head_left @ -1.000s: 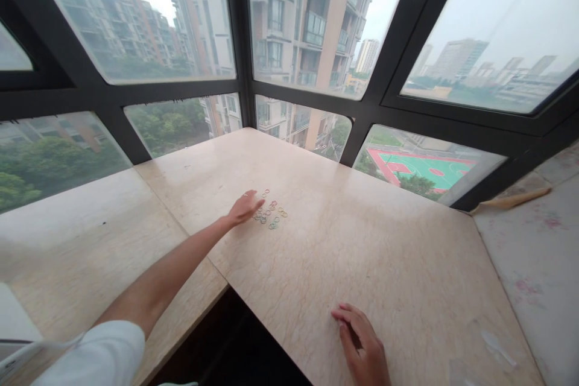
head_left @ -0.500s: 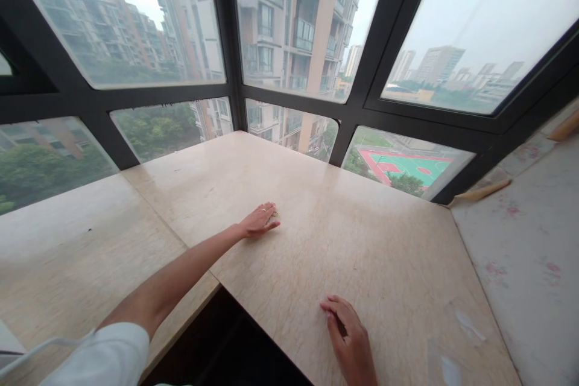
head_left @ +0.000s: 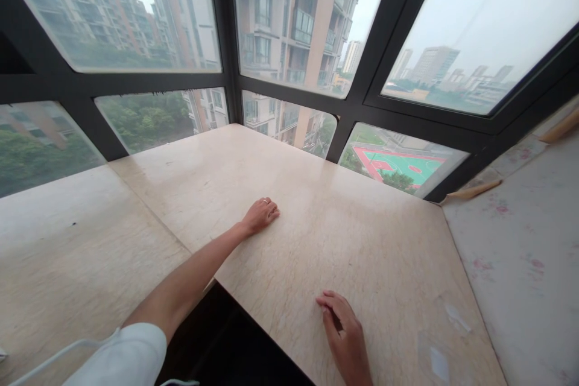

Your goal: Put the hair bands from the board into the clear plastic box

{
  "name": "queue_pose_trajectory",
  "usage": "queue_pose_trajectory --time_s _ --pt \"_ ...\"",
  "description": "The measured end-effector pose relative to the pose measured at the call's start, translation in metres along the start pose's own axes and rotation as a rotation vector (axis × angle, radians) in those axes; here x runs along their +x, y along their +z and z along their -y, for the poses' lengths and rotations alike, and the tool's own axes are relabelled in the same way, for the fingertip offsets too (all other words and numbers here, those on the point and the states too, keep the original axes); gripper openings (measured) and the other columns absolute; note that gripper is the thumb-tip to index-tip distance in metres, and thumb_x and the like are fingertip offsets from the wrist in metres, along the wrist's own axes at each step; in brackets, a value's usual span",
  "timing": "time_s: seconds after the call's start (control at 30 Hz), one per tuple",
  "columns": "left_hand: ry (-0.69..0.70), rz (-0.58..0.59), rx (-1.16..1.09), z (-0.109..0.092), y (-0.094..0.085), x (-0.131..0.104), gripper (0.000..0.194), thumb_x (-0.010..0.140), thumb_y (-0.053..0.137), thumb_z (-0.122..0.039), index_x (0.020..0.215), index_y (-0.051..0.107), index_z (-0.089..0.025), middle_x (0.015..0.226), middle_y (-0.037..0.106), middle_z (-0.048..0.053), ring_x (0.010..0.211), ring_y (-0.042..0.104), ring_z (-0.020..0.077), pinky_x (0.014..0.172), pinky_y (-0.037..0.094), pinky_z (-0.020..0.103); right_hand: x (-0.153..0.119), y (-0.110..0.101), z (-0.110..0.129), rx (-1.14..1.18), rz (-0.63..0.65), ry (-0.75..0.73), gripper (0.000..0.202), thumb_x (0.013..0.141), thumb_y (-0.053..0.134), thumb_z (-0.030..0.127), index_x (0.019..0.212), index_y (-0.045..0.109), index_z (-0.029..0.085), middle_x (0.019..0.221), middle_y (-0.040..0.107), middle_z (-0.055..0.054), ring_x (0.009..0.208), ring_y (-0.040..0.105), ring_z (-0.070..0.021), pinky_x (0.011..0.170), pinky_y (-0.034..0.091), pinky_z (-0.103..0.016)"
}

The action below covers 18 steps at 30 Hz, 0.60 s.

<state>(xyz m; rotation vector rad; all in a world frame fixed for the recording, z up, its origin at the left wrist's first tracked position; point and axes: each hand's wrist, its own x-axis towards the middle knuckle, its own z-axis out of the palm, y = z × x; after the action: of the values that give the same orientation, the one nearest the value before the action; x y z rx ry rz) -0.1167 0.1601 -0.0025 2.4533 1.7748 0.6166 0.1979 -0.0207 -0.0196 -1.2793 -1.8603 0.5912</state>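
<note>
My left hand (head_left: pixel 261 216) reaches out over the middle of the beige marble-like counter (head_left: pixel 362 235), its fingers curled round a small thing at the fingertips. That thing is too small and covered to name; only a dark, patterned bit of it shows. A ring is on one finger. Nearer to me and to the right, my right hand (head_left: pixel 342 329) rests at the counter with its fingers bent and thumb close to them. What it holds, if anything, cannot be made out.
Dark window frames (head_left: pixel 233 42) rise behind the counter. A floral wall (head_left: pixel 520 265) with peeling paper (head_left: pixel 474 190) stands at right. Clear plastic pieces with white patches (head_left: pixel 438 365) lie at lower right. A dark gap opens below the counter's front edge. A white cable (head_left: pixel 67 347) runs at lower left.
My left hand has gone from flat with spread fingers to curled round the small thing. My right hand keeps its bent pose. The view has shifted slightly.
</note>
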Motion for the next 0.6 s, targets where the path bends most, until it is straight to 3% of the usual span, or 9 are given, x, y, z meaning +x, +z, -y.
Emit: queue_pose_trajectory --time_s 0.13,0.43,0.6 --pt "-0.057 0.046 0.040 -0.001 0.001 0.008 0.034 0.094 0.038 -0.044 0.085 0.058 -0.018 0.085 0.062 0.009 0.081 0.058 0.0212 0.072 0.042 0.032 0.001 -0.001 0.001 -0.002 0.004 0.009 0.027 0.091 0.046 0.029 0.094 0.071 0.020 0.105 0.068 -0.011 0.102 0.063 -0.0228 0.087 0.054 -0.038" --pt "-0.036 0.162 0.070 0.000 0.002 0.010 0.033 0.093 0.038 -0.042 0.081 0.060 -0.020 0.081 0.067 0.009 0.075 0.063 0.0198 0.066 0.041 0.028 0.002 -0.002 0.002 -0.001 -0.001 0.019 0.027 0.091 0.048 0.033 0.092 0.071 0.020 0.103 0.068 -0.012 0.100 0.064 -0.0235 0.086 0.055 -0.038" --pt "-0.030 0.148 0.043 0.003 -0.012 0.014 0.030 0.091 0.044 -0.042 0.077 0.059 -0.020 0.078 0.066 0.007 0.071 0.062 0.0198 0.062 0.038 0.028 0.002 -0.002 0.001 -0.001 0.011 0.028 0.026 0.090 0.048 0.032 0.092 0.071 0.021 0.104 0.068 -0.011 0.101 0.064 -0.0232 0.086 0.055 -0.038"
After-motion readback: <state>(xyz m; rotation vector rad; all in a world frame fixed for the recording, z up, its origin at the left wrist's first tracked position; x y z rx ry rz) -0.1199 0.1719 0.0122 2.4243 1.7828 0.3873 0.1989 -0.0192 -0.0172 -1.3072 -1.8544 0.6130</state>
